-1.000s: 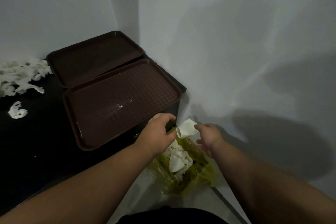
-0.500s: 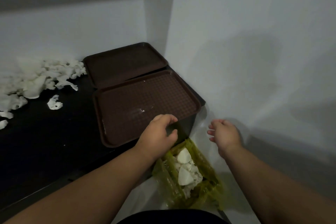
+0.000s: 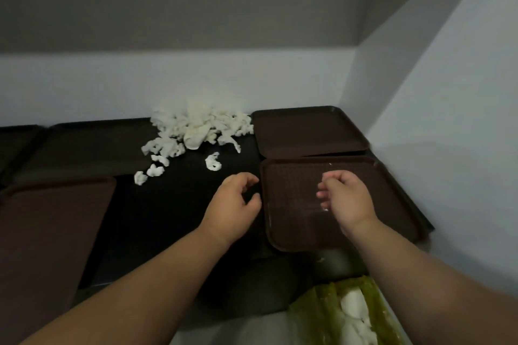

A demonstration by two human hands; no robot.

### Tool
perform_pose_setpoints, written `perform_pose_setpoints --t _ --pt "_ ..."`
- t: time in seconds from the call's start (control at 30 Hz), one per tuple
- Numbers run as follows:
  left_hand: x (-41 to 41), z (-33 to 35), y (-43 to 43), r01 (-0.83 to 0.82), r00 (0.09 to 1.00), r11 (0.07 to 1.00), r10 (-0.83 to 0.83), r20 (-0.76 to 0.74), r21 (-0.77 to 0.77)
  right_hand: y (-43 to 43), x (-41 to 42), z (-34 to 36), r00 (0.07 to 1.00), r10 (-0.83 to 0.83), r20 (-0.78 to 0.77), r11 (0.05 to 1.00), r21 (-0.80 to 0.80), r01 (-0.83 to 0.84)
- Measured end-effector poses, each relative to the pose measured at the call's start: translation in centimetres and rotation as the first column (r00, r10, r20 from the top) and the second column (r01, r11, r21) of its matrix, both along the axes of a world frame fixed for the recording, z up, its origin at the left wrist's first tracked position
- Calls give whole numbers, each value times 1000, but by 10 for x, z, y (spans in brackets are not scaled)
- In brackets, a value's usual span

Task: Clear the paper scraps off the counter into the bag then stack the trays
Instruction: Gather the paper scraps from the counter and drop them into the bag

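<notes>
A pile of white paper scraps (image 3: 196, 129) lies on the black counter (image 3: 157, 213) against the back wall, with a few loose bits (image 3: 213, 161) nearer me. My left hand (image 3: 234, 202) hovers over the counter, fingers curled apart, holding nothing. My right hand (image 3: 346, 200) hangs empty over the near brown tray (image 3: 291, 221). A second brown tray (image 3: 308, 131) sits behind it in the corner. The yellow-green bag (image 3: 322, 316) with white scraps inside hangs below the counter at the bottom right.
Another brown tray (image 3: 50, 227) lies at the near left, and darker trays (image 3: 84, 143) sit behind it along the wall. White walls close the corner on the right and back.
Both hands have left the bag and risen over the counter. My view has swung left and up, bringing the scrap pile and the left trays into sight.
</notes>
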State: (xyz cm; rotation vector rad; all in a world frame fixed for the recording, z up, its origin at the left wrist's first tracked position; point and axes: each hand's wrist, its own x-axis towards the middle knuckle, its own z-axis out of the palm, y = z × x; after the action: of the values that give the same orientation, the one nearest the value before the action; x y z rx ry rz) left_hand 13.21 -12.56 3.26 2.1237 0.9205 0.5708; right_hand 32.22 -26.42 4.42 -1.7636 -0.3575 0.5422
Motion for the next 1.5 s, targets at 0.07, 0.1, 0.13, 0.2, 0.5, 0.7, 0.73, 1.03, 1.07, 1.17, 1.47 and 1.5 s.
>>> perform_pose_setpoints --t 0.07,0.1,0.13,0.2,0.5,0.7,0.73,1.03,1.07,1.17,1.47,1.5 --pt "-32 -6 26 -68 997 998 68 -22 -11 30 -20 -4 997 79 -3 996 -29 -79" --pt "-49 -10 39 -100 994 995 99 -34 -17 46 -30 -7 993 114 -6 992 -44 -115" --pt "-65 -15 53 -128 991 991 127 -46 -22 62 -39 -9 989 149 -9 987 -65 -150" --pt "-95 -25 81 -180 982 983 178 -71 -26 94 -58 -12 977 214 -12 971 -103 -214" --pt "-159 -103 171 -388 896 920 364 -253 -53 196 -141 -77 907 420 36 862 -327 -387" --pt "-143 -126 211 -386 880 922 378 -288 32 240 -145 -109 879 456 140 821 -448 -354" --pt "-139 -127 219 -391 877 919 387 -285 45 250 -141 -110 874 460 156 818 -456 -350" --pt "-80 -145 270 -311 884 926 365 -292 216 340 -90 -143 806 416 421 817 -563 -128" --pt "-73 -148 273 -290 882 921 363 -302 260 349 -83 -145 803 387 453 822 -563 -78" --pt "-57 -150 283 -251 863 904 371 -344 345 372 -64 -152 796 325 511 829 -559 21" --pt "-40 -156 294 -207 859 890 364 -359 407 395 -47 -164 759 367 538 760 -644 89" --pt "-41 -156 293 -212 866 883 368 -339 419 395 -46 -164 756 355 550 769 -632 99"
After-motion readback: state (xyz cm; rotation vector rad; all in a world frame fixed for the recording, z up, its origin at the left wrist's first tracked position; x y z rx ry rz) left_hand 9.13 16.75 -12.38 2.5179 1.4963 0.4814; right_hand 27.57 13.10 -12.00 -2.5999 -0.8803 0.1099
